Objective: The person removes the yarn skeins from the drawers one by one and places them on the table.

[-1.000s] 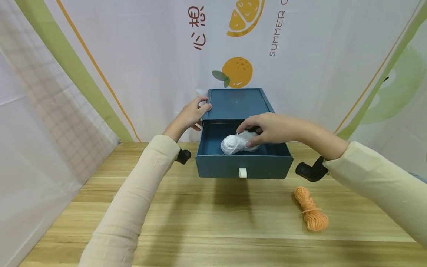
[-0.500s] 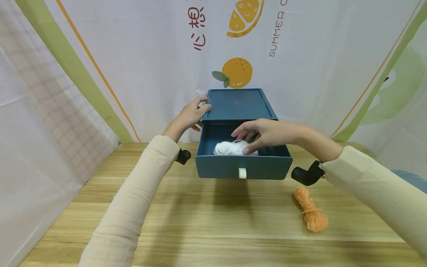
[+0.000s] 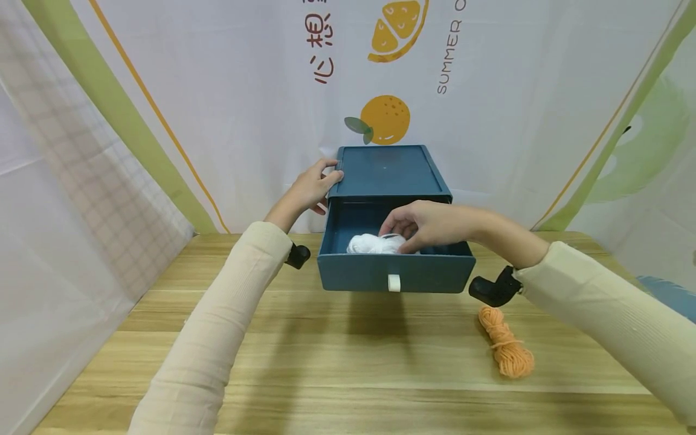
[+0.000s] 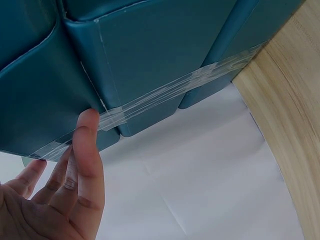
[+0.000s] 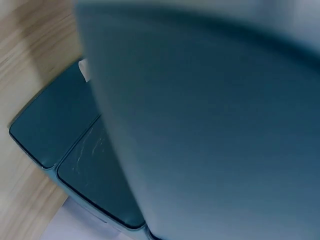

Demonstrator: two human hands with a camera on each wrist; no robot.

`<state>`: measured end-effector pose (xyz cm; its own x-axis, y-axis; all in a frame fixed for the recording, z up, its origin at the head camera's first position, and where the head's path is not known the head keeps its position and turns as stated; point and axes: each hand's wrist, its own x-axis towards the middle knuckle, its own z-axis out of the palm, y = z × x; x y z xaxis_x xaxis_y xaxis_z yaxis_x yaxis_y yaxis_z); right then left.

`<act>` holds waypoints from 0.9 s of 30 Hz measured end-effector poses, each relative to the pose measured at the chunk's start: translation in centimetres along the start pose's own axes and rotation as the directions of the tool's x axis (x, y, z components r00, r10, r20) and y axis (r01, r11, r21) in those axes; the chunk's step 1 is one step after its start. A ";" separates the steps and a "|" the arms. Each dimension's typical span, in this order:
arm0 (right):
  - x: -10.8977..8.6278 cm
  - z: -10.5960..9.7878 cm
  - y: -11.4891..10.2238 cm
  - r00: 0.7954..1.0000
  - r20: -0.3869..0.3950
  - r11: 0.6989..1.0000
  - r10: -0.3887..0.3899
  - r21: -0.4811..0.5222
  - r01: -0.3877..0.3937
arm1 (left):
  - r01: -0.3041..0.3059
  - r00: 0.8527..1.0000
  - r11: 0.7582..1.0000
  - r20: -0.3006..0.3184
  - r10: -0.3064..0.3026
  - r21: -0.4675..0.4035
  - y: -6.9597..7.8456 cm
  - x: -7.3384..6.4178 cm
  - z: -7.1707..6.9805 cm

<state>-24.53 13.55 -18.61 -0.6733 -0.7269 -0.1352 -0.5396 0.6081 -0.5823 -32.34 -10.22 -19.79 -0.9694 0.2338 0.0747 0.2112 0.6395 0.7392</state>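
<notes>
A blue drawer cabinet (image 3: pixel 388 172) stands against the backdrop, its top drawer (image 3: pixel 359 273) pulled out. In that drawer lies a skein of white yarn (image 3: pixel 372 243). My right hand (image 3: pixel 435 225) reaches in over the right side, fingers and thumb curled about the yarn's right end, which they partly hide. My left hand (image 3: pixel 309 188) rests its fingertips at the cabinet's upper left edge. In the left wrist view its fairly straight fingers (image 4: pixel 89 155) touch the cabinet's side (image 4: pixel 150 55) near clear tape. The drawer wall (image 5: pixel 210 125) blocks the right hand in the right wrist view.
A skein of orange yarn (image 3: pixel 507 343) lies on the wooden table (image 3: pixel 326 362), right of the drawer. The drawer front carries a white pull tab (image 3: pixel 394 283). Lower drawers (image 5: pixel 97 175) show beneath the open one. A printed curtain (image 3: pixel 489 121) hangs behind.
My right hand has gone lower into the drawer, its fingers drawing in closer to the thumb. The white yarn has moved down and slightly left. My left hand has stayed put.
</notes>
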 end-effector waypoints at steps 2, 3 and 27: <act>0.0 0.0 0.0 1.000 -0.023 1.000 0.001 0.002 -0.001 | 0.000 1.000 1.000 0.001 0.000 0.002 0.0 0.0 0.0; -0.1 0.0 -0.1 0.999 -0.036 1.000 0.005 0.002 -0.005 | 0.000 1.000 1.000 0.001 0.000 0.001 0.0 0.0 0.0; -7.1 -0.8 -1.8 0.801 -0.591 0.984 0.090 0.176 0.019 | -0.001 1.000 1.000 -0.001 0.001 -0.004 0.0 -0.3 0.0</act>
<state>-19.14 17.91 -15.98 -0.8871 -0.3390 0.3132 -0.4550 0.5285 -0.7167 -32.09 -10.30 -19.84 -0.9694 0.2337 0.0758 0.2114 0.6362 0.7420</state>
